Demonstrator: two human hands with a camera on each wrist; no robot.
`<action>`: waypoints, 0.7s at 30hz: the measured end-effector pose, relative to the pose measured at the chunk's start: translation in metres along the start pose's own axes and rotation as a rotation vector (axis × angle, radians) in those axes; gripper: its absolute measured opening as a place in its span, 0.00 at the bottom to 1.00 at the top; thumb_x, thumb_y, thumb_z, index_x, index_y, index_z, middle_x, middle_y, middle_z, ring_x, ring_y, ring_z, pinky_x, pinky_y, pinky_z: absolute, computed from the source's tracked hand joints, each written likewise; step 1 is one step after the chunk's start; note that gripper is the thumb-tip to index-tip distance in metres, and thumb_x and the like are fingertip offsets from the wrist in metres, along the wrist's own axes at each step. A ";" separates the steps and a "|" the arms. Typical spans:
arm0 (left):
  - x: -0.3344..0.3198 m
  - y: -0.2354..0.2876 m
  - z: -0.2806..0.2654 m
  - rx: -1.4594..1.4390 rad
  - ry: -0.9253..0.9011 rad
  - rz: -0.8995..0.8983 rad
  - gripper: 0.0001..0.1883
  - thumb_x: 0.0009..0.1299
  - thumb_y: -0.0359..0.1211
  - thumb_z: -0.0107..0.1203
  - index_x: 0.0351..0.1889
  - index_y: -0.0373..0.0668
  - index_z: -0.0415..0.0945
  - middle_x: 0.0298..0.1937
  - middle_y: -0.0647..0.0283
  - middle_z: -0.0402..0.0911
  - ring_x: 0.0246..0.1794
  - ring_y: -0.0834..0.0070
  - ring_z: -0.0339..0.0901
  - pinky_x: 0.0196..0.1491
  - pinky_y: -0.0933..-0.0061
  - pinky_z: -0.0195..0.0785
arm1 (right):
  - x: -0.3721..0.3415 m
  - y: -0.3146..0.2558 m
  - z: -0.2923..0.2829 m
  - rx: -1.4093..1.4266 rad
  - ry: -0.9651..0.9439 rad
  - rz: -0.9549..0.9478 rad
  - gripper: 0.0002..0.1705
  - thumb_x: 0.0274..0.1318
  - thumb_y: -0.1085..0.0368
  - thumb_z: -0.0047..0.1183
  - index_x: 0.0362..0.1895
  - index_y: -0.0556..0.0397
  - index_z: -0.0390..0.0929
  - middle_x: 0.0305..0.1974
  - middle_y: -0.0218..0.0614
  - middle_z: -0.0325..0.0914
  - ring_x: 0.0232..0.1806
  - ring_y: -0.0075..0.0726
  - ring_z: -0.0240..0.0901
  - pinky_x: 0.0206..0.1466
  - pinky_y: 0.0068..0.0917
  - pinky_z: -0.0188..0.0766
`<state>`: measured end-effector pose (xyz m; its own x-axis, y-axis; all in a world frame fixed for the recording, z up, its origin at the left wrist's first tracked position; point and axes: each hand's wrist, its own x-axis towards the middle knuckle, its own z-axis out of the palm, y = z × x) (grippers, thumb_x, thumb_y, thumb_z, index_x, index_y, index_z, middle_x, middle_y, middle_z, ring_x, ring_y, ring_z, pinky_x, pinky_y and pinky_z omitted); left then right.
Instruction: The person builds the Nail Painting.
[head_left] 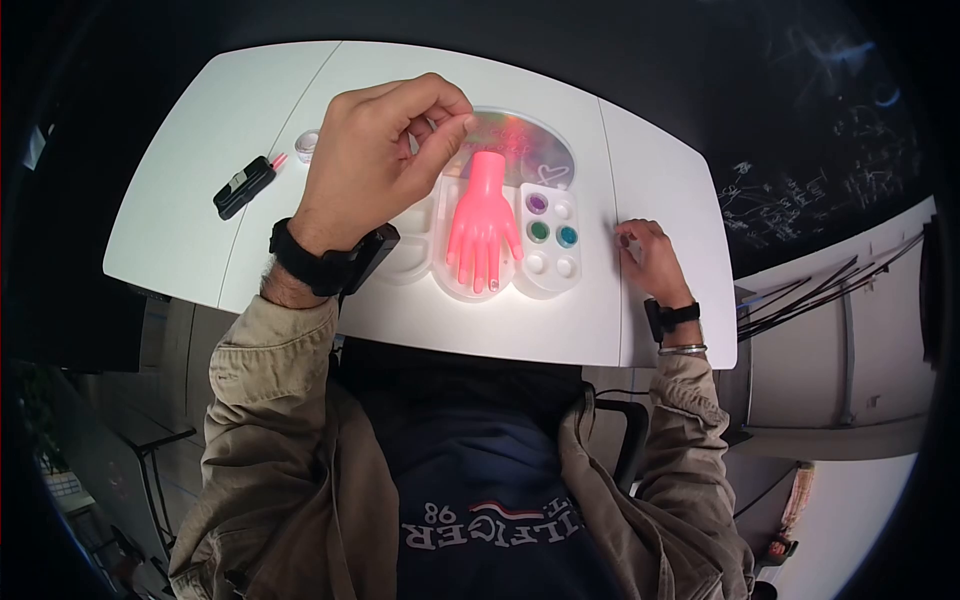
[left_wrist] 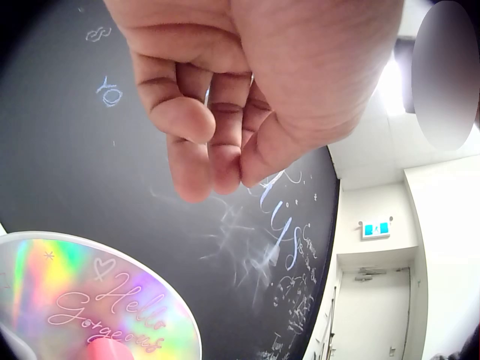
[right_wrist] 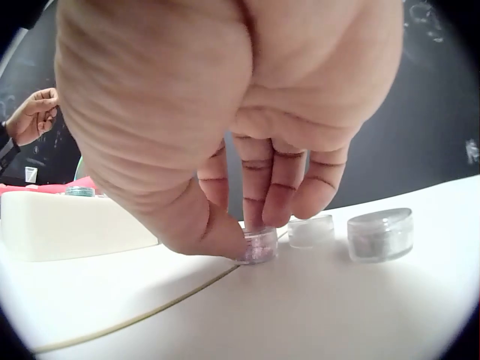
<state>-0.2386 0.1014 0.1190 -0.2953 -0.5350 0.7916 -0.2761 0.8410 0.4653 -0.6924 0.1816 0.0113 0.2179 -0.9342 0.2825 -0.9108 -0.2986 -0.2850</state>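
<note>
My left hand (head_left: pixel 378 150) is raised over the table, its thumb and fingertips brought together; nothing shows between them in the left wrist view. Low at the table's right side, my right hand (head_left: pixel 655 262) pinches a small clear jar of pinkish glitter (right_wrist: pixel 260 246) between thumb and fingertips. Behind that jar stand two more clear jars, one pale (right_wrist: pixel 312 232) and one greyish (right_wrist: pixel 380 235). A pink model hand (head_left: pixel 484 212) lies fingers toward me on a white palette case (head_left: pixel 553 282). The case's shiny rainbow lid (head_left: pixel 548 150) reads "Hello Gorgeous".
Wells on the case's right side hold purple (head_left: pixel 537 204), green (head_left: pixel 539 232) and teal (head_left: pixel 567 236) pots. On the left lie a black case (head_left: pixel 243 190) with pink tips sticking out and a clear jar (head_left: pixel 307 146). A blackboard (left_wrist: pixel 90 165) stands behind the table.
</note>
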 end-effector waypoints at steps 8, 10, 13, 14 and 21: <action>-0.001 0.001 -0.001 0.010 0.011 -0.004 0.02 0.77 0.26 0.72 0.44 0.39 0.90 0.33 0.69 0.91 0.30 0.85 0.84 0.30 0.82 0.68 | 0.013 -0.023 -0.009 0.020 0.039 -0.038 0.19 0.60 0.78 0.65 0.55 0.55 0.83 0.45 0.42 0.89 0.50 0.53 0.84 0.57 0.46 0.81; 0.000 0.001 -0.001 0.013 0.008 -0.010 0.02 0.77 0.26 0.72 0.44 0.39 0.90 0.33 0.69 0.91 0.30 0.85 0.84 0.30 0.82 0.68 | 0.019 -0.034 -0.012 0.024 0.048 -0.055 0.21 0.59 0.78 0.66 0.57 0.55 0.82 0.46 0.42 0.89 0.50 0.53 0.84 0.57 0.46 0.82; -0.001 0.000 -0.001 0.016 0.010 -0.010 0.02 0.78 0.26 0.72 0.44 0.38 0.89 0.34 0.68 0.91 0.30 0.85 0.84 0.30 0.82 0.68 | 0.026 -0.045 -0.016 0.029 0.066 -0.123 0.23 0.58 0.78 0.66 0.58 0.55 0.83 0.48 0.42 0.89 0.51 0.53 0.84 0.58 0.46 0.82; -0.001 0.000 -0.001 0.018 0.012 -0.005 0.02 0.78 0.26 0.72 0.44 0.38 0.90 0.34 0.68 0.91 0.30 0.85 0.84 0.30 0.82 0.68 | 0.029 -0.049 -0.017 0.028 0.068 -0.129 0.23 0.58 0.79 0.67 0.58 0.55 0.83 0.48 0.42 0.89 0.52 0.53 0.85 0.58 0.46 0.83; 0.000 0.000 -0.002 0.013 0.013 -0.003 0.03 0.78 0.27 0.72 0.44 0.38 0.90 0.34 0.68 0.92 0.30 0.84 0.84 0.30 0.82 0.68 | 0.046 -0.073 -0.019 0.101 0.034 -0.144 0.21 0.60 0.78 0.68 0.58 0.54 0.84 0.50 0.43 0.89 0.52 0.53 0.89 0.59 0.43 0.86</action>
<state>-0.2369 0.1017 0.1197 -0.2823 -0.5362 0.7955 -0.2893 0.8382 0.4623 -0.6227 0.1643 0.0620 0.3305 -0.8735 0.3574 -0.8306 -0.4490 -0.3295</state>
